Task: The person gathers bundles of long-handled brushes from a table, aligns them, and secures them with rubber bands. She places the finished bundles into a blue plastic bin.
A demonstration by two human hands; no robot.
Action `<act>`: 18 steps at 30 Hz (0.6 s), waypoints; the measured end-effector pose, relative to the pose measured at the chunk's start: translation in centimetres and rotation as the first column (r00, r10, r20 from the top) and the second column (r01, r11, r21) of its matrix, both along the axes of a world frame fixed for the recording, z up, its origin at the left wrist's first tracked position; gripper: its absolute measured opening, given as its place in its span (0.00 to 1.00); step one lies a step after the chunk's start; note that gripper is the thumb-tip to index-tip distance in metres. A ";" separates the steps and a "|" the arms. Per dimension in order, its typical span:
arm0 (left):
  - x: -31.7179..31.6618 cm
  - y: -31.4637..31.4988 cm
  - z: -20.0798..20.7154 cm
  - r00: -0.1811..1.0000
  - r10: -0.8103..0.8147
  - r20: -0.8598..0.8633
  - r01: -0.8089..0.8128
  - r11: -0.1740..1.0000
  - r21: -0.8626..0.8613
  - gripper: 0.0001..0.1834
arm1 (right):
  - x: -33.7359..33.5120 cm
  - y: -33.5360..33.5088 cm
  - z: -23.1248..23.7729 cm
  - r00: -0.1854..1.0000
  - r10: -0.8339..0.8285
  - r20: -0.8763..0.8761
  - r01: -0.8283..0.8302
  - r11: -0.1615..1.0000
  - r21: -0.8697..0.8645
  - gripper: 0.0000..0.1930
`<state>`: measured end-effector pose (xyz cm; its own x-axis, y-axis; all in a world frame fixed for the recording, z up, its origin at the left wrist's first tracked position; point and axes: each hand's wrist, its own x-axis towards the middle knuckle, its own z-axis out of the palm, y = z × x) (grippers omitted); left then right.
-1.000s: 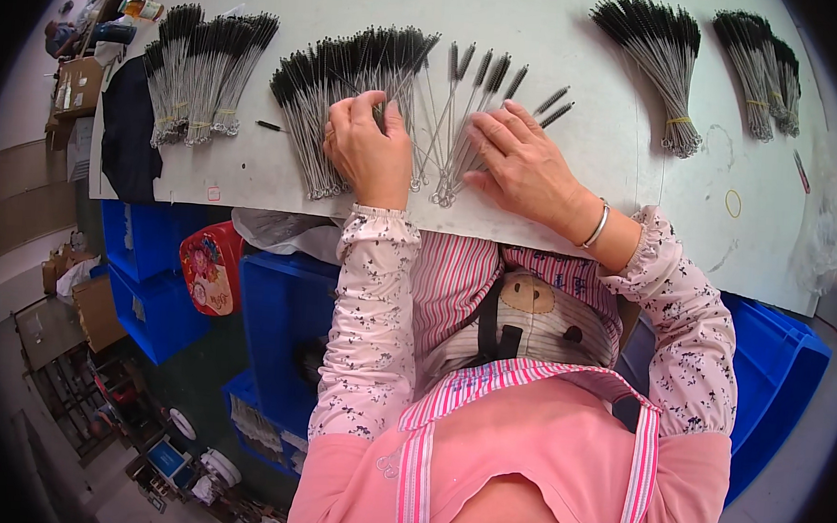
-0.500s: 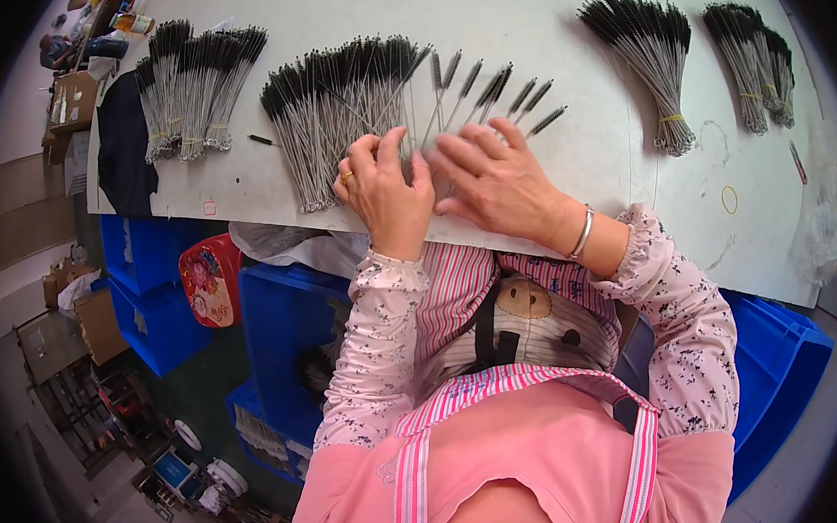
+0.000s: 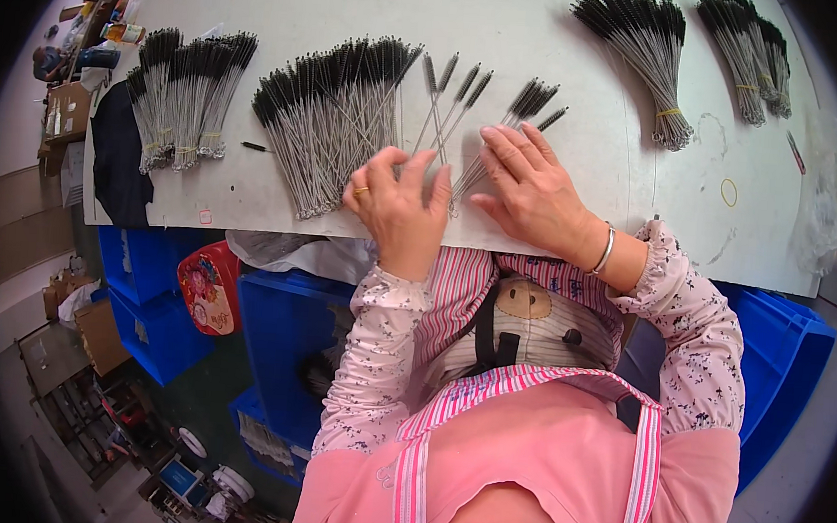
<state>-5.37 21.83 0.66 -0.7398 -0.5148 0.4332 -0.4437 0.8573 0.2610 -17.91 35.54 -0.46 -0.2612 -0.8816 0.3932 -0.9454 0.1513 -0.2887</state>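
Note:
In front of me a large pile of thin wire brushes [image 3: 331,122] with black bristle ends lies on the white table [image 3: 290,4]. My left hand [image 3: 401,208] is at the pile's right side, its fingers curled but apart; I see no brush held in it. To the right, several loose brushes [image 3: 462,96] lie spread out, bristles pointing away from me. My right hand [image 3: 537,197], with a bracelet at the wrist, lies open beside a small group of brushes [image 3: 532,100]. Its outstretched fingers touch or hover over their wires, and its palm hides part of them.
Banded brush bundles lie at the left [image 3: 189,94], the far right [image 3: 674,76] and the right edge [image 3: 752,61]. A yellow rubber band [image 3: 728,192] and a red pen-like tool [image 3: 796,152] are on the right. Blue crates [image 3: 156,322] and a red floral container [image 3: 209,287] stand below the table.
My hands have moved apart, the right one to the right and the left one slightly nearer me. Some loose brushes have shifted rightward into a tighter group.

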 end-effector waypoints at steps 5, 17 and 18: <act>-0.6 2.0 -0.7 0.999 -0.044 0.009 0.043 0.996 0.083 0.11 | -0.2 1.0 0.2 1.000 -0.022 -0.010 0.022 0.999 -0.024 0.22; -2.7 2.4 -0.6 0.985 0.098 0.142 -0.116 0.986 0.123 0.09 | -0.7 0.9 -0.2 0.999 -0.036 0.002 0.036 0.999 -0.002 0.21; -2.7 2.4 -0.6 0.985 0.100 0.141 -0.117 0.986 0.118 0.08 | -0.8 0.9 -0.3 0.999 -0.039 0.003 0.039 0.999 -0.001 0.21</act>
